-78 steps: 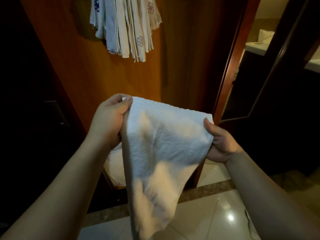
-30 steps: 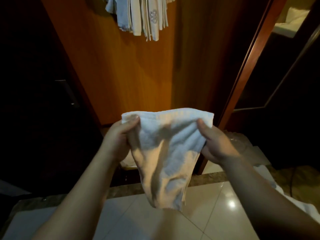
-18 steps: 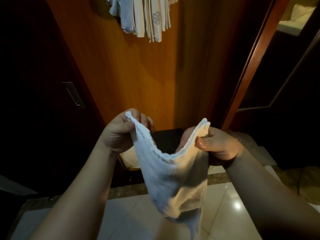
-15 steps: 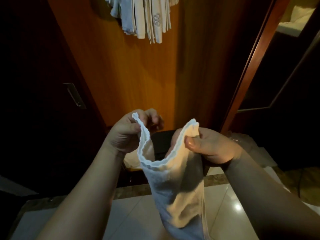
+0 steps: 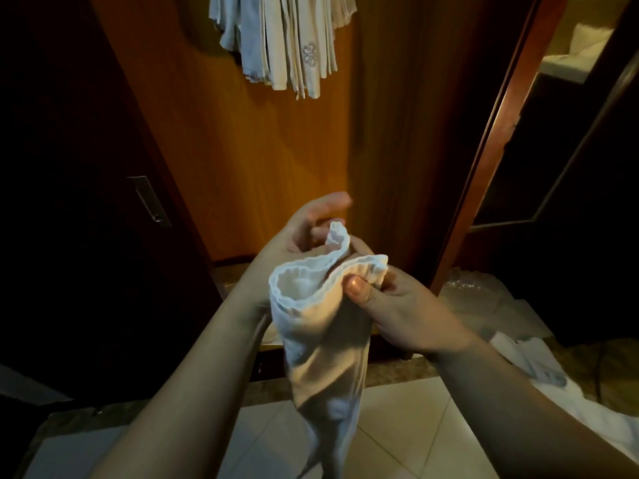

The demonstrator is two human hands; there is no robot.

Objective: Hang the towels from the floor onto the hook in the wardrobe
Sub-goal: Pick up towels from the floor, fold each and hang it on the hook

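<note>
A white towel hangs folded in front of me, its scalloped top edge gathered between both hands. My right hand pinches the two top corners together with thumb and fingers. My left hand sits just behind the gathered edge, its forefinger lifted and blurred, the lower fingers touching the towel's corner. Several white towels hang bunched on the orange wardrobe panel at the top; the hook itself is hidden by them. More white towels lie on the floor at the right.
A dark wardrobe door with a metal handle stands at the left. The reddish door frame runs up the right side. Crumpled clear plastic lies by the frame's foot. Pale glossy floor tiles are below.
The towel was held spread between both hands; the hands have come together, folding it in half. The right hand now pinches both corners and the left hand's grip has loosened.
</note>
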